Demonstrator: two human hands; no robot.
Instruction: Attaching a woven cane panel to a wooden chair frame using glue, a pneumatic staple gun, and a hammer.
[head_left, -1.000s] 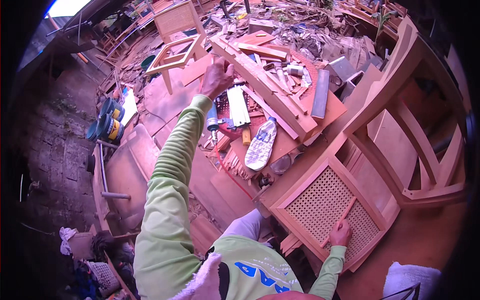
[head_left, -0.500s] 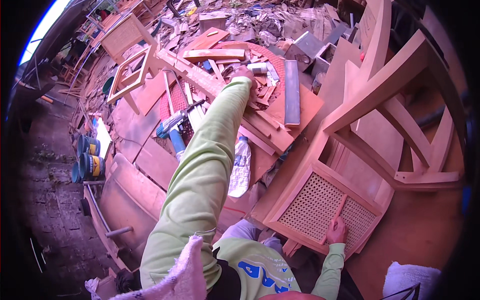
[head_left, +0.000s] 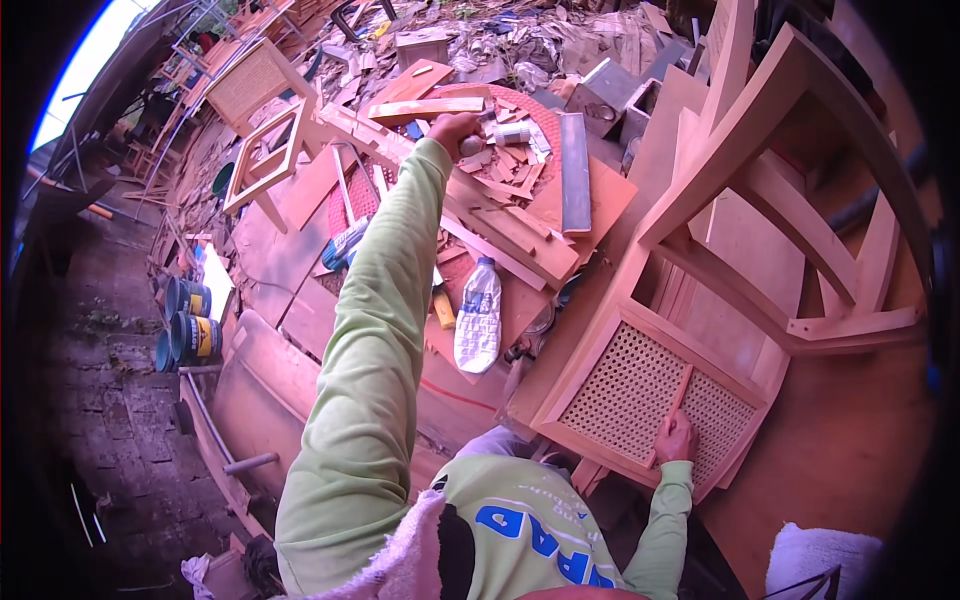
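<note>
— What does the left hand (head_left: 452, 130) have?

— It is stretched far out over the cluttered workbench (head_left: 590, 215), fingers curled around a small rounded pale object (head_left: 470, 146). The object is too small to make out; it may be a knob or a cap. It sits at the underside of the fist, just beside a small white bottle (head_left: 512, 133) lying among wood offcuts (head_left: 505, 185).

— And the right hand (head_left: 677, 440)?

— Close to the body, it rests on the woven cane panel (head_left: 640, 395) of a pale wooden frame, fingers closed on a thin reddish stick (head_left: 672, 405) that lies tilted across the mesh. The panel is honey-coloured, with a fine open weave, set in light unfinished wood.

— What lies around?

— A clear plastic water bottle (head_left: 478, 315) lies on its side on the bench, between the two hands. A bare wooden chair frame (head_left: 790, 250) stands to the right of the panel. Paint tins (head_left: 190, 320) sit on the floor, well to the left.
</note>
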